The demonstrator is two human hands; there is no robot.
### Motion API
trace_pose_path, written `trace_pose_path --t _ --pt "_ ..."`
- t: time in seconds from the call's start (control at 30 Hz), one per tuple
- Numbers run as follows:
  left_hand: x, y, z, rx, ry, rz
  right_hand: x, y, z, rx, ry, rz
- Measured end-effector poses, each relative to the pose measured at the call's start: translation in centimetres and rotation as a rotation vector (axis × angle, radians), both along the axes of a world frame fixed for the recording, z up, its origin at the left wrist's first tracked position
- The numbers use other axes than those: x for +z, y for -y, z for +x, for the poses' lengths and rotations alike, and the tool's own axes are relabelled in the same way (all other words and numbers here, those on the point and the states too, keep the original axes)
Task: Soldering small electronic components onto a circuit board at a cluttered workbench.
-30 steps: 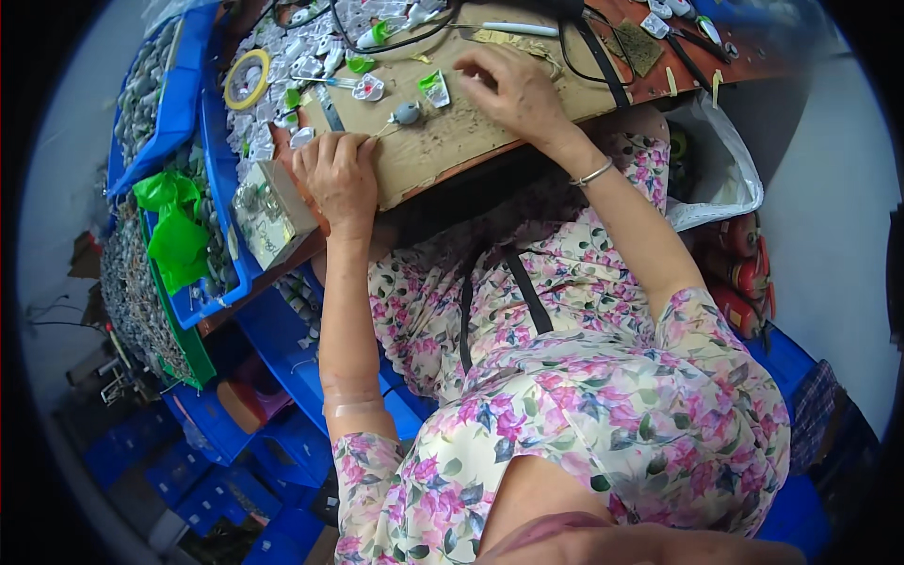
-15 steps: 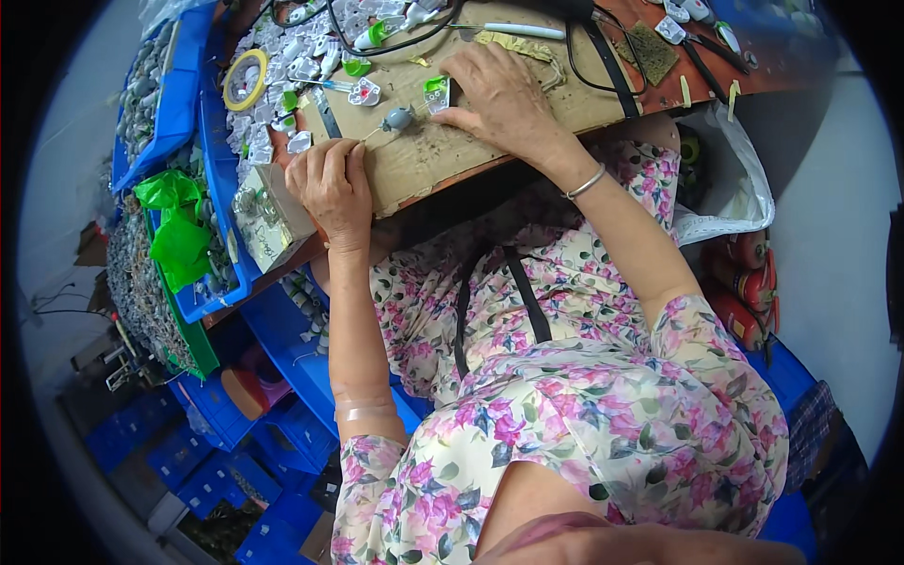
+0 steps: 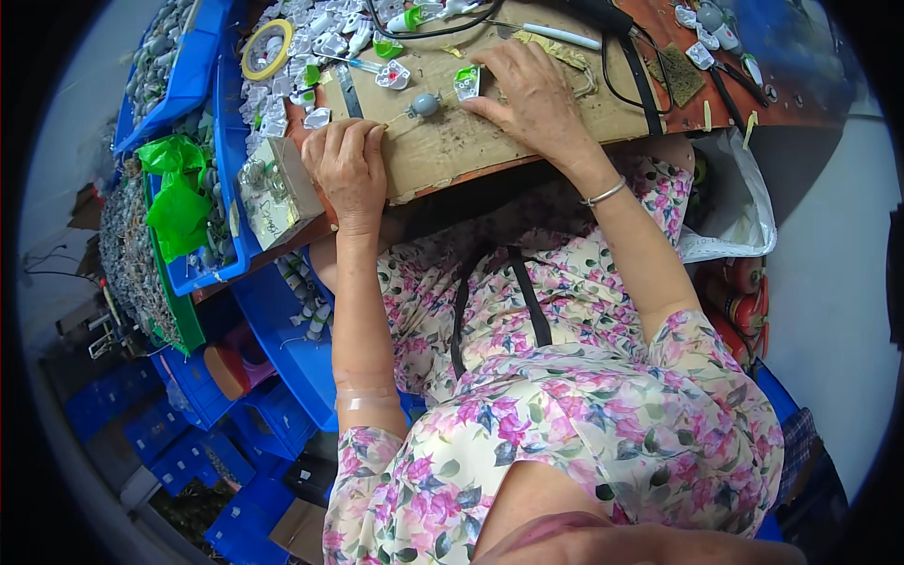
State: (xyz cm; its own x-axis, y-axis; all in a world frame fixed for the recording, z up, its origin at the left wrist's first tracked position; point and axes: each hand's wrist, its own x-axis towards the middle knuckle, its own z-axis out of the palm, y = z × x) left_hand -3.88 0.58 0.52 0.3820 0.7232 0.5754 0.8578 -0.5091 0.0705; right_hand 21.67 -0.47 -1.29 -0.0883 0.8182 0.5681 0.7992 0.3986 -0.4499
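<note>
My left hand [image 3: 347, 174] rests at the near left edge of the cardboard work surface [image 3: 443, 155], its fingers closed. From its fingertips a thin pale wire leads to a small rounded grey part [image 3: 424, 104] lying on the cardboard. To the right of that, my right hand [image 3: 539, 104] has its thumb and fingers bent around a small white-and-green plastic housing [image 3: 467, 82]. Just beyond lies a screwdriver with a clear blue shaft [image 3: 363, 65], its end by another white housing [image 3: 393, 74] with a red spot.
White and green housings [image 3: 320, 28] are heaped at the far left beside a yellow tape roll [image 3: 267, 49]. Blue bins [image 3: 226, 141] of grey parts stand left, with a green bag [image 3: 177, 202]. A white-handled tool [image 3: 562, 36], black cable and pliers [image 3: 725, 99] lie far right.
The whole picture has shifted slightly to the right and upward. Both hands keep nearly the same pose around the grey part and the housing.
</note>
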Motion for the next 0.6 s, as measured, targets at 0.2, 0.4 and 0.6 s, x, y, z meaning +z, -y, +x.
trace_pose_path --t 0.2,0.4,0.6 --pt "-0.16 -0.06 -0.16 -0.004 -0.018 -0.019 -0.09 -0.01 -0.04 -0.015 0.007 -0.001" --pt "-0.10 0.08 0.10 -0.010 0.043 0.007 -0.02 0.02 -0.22 -0.014 0.003 0.003" --pt "0.25 0.04 0.41 -0.015 0.032 0.000 -0.23 -0.12 -0.14 -0.009 0.015 0.001"
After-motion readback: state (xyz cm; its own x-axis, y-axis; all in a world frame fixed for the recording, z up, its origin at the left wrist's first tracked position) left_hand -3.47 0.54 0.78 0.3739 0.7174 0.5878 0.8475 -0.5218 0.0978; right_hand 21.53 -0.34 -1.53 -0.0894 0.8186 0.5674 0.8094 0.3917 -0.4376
